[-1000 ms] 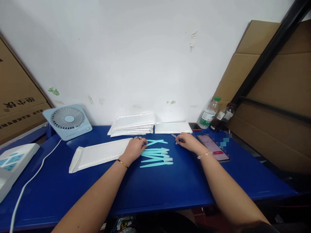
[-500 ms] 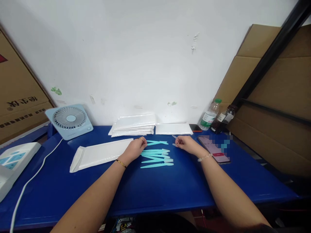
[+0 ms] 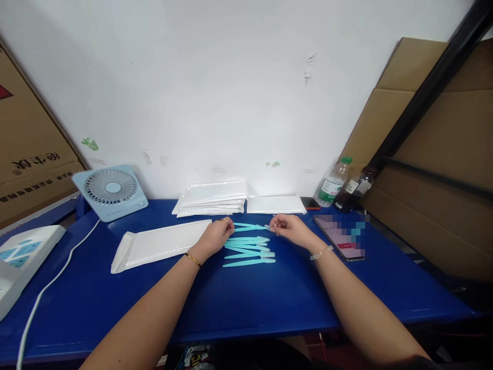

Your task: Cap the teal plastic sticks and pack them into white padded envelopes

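My left hand (image 3: pixel 217 235) pinches the left end of a slim turquoise stick (image 3: pixel 248 226), which looks like an eyebrow razor; a second one seems to lie along it in the same grip. At its right end, my right hand (image 3: pixel 288 227) has its fingers closed on a small clear cap (image 3: pixel 267 227) that meets the tip. Just below, several more turquoise razors (image 3: pixel 246 261) lie side by side on the blue table (image 3: pixel 269 303), some with pale caps on their right ends. Left of my left hand, a white padded envelope (image 3: pixel 162 245) lies flat.
White envelopes (image 3: pixel 213 194) are stacked against the wall, beside another envelope (image 3: pixel 275 204). To the right are a phone (image 3: pixel 339 239), a second dark phone (image 3: pixel 310 203), a water bottle (image 3: pixel 333 182) and a dark drink bottle (image 3: pixel 354 191). A fan (image 3: pixel 111 192) and power strip (image 3: pixel 26 264) stand left.
My right hand has moved left, bringing the clear cap to the tip of the razor. The left hand stays nearly where it was.
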The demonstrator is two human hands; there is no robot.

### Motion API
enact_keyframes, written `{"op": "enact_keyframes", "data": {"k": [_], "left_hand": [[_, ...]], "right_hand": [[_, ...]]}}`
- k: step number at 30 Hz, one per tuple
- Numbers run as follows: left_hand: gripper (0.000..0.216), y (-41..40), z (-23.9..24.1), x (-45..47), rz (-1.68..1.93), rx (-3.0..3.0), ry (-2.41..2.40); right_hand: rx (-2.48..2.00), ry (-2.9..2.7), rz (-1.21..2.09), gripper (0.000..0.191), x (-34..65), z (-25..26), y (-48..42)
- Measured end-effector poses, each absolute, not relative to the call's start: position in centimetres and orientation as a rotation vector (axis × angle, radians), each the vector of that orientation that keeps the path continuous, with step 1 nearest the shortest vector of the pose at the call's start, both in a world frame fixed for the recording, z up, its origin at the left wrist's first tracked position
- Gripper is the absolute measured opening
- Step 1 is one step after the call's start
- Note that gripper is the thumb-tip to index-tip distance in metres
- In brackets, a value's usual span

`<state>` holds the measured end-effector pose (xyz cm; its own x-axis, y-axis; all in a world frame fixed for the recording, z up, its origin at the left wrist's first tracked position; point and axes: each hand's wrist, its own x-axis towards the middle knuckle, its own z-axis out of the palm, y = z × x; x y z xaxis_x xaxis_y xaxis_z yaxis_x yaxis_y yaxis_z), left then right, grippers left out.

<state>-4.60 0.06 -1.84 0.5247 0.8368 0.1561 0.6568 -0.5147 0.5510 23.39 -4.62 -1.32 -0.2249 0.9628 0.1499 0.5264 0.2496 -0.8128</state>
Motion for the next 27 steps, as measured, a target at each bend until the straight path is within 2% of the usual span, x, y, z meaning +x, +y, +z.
{"op": "enact_keyframes", "data": {"k": [12,14,17,19,23,27], "left_hand": [[0.017,-0.5,-1.4,-4.4,0.447,2.397,1.057],[0.022,-0.5,-1.5,-4.3,0.493,2.43,1.051],[0.03,-0.2,-2.0,-4.2,0.593,2.538,1.081],[0.035,0.1,-2.5,-4.2,0.579,2.587,1.137],[0.035,0.6,-3.0,-4.1,0.521,2.587,1.257],[0.017,0.6,-2.7,-4.0,0.471,2.554,1.338]], "right_hand": [[-1.355,-2.002,0.977,0.021,22.8,-1.2,-5.0],[-1.451,-1.976,0.815,0.022,23.9,-1.4,-4.5],[-1.626,-1.913,0.341,0.019,25.4,-2.1,-3.4],[-1.693,-1.962,0.151,0.021,25.8,-2.7,-2.6],[-1.868,-2.092,-0.005,0.017,24.7,-3.4,-1.6],[-2.027,-2.123,-0.105,0.017,23.6,-3.1,-2.0]]}}
